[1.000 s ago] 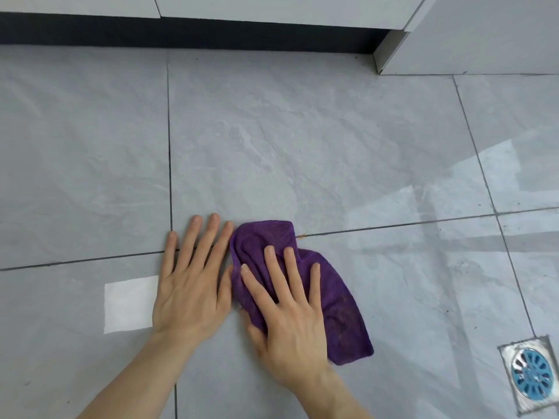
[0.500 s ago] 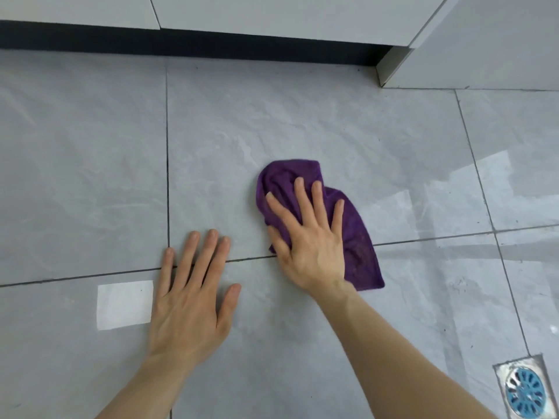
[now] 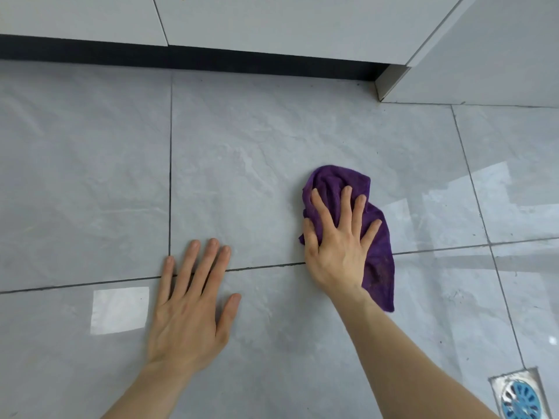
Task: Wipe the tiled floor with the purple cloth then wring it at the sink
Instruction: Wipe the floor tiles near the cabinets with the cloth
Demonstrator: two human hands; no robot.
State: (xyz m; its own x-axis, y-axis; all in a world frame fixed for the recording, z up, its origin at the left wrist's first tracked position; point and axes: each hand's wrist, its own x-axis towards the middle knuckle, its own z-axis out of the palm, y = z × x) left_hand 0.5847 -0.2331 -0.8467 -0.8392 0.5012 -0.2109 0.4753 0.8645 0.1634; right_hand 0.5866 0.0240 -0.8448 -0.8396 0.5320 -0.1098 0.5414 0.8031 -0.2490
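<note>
The purple cloth (image 3: 379,252) lies crumpled on the grey tiled floor (image 3: 242,146), right of centre. My right hand (image 3: 338,243) presses flat on top of it with fingers spread, covering its left half. My left hand (image 3: 190,303) rests flat on the bare floor to the left, fingers apart, holding nothing, about a hand's width from the cloth. No sink is in view.
Pale cabinet fronts (image 3: 272,22) with a dark toe-kick (image 3: 181,58) run along the far edge. A cabinet corner (image 3: 390,83) juts out at the upper right. A metal floor drain with a blue insert (image 3: 518,397) sits at the lower right.
My right hand has slid the cloth away from my left hand, forward and then to the right. My left hand has stayed planted on the floor.
</note>
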